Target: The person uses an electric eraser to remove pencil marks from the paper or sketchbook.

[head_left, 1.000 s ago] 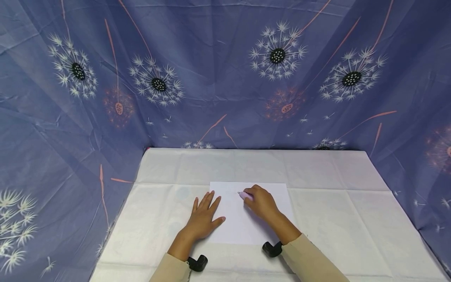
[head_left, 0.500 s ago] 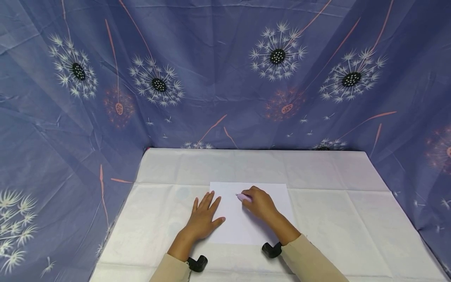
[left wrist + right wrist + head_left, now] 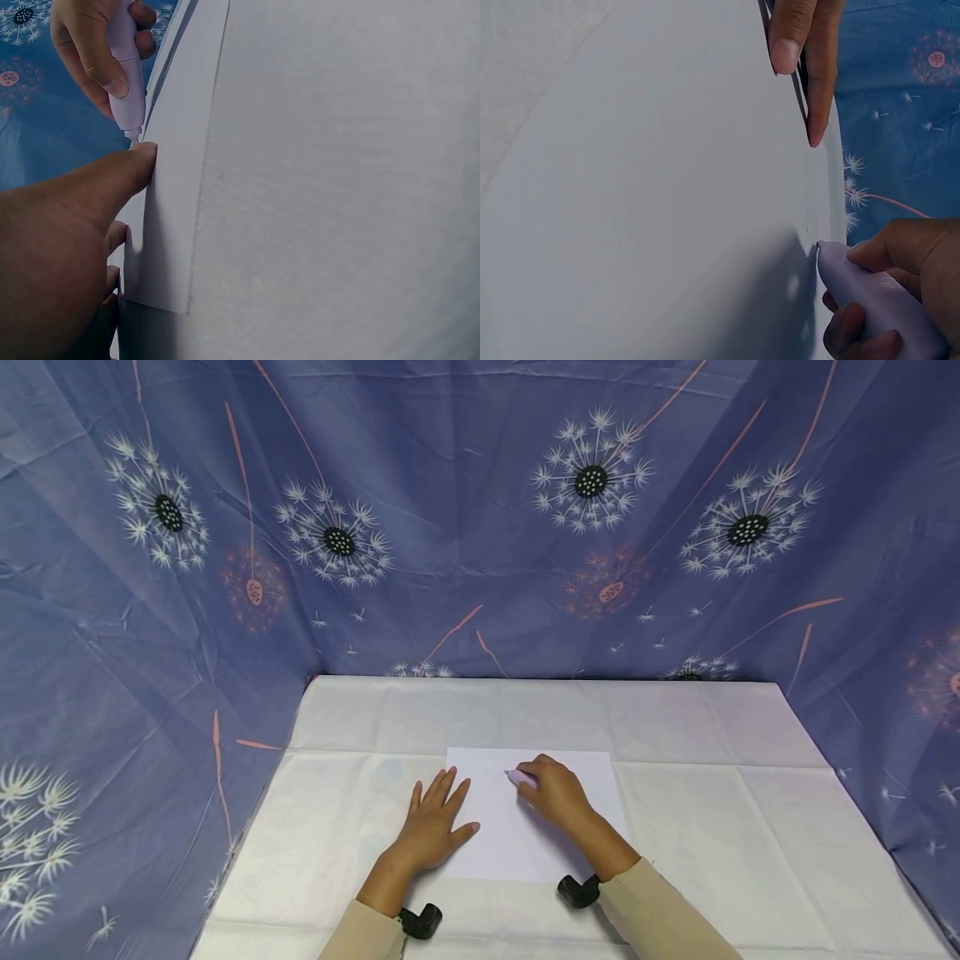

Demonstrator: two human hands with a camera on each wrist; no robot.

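A white sheet of paper (image 3: 498,852) lies flat on the table. My left hand (image 3: 427,835) rests on its left side, fingers straight and spread. On the right, my right hand (image 3: 557,789) grips a thick lavender pen-shaped tool (image 3: 522,777) with a thin metal tip. That tip points left and meets the upper middle of the sheet. In the right wrist view, small faint marks (image 3: 808,214) show on the paper near the tip. The left wrist view shows the tool (image 3: 127,82) held upright, its tip just beyond my left thumb (image 3: 142,156).
White cloth (image 3: 750,827) with fold lines covers the table. A blue curtain (image 3: 465,485) printed with dandelions hangs behind and at both sides. Black wrist devices (image 3: 422,920) sit at each beige sleeve (image 3: 660,906).
The tool's tip has shifted slightly left and down, then back right a little, with my right hand. My left hand stays in place on the paper.
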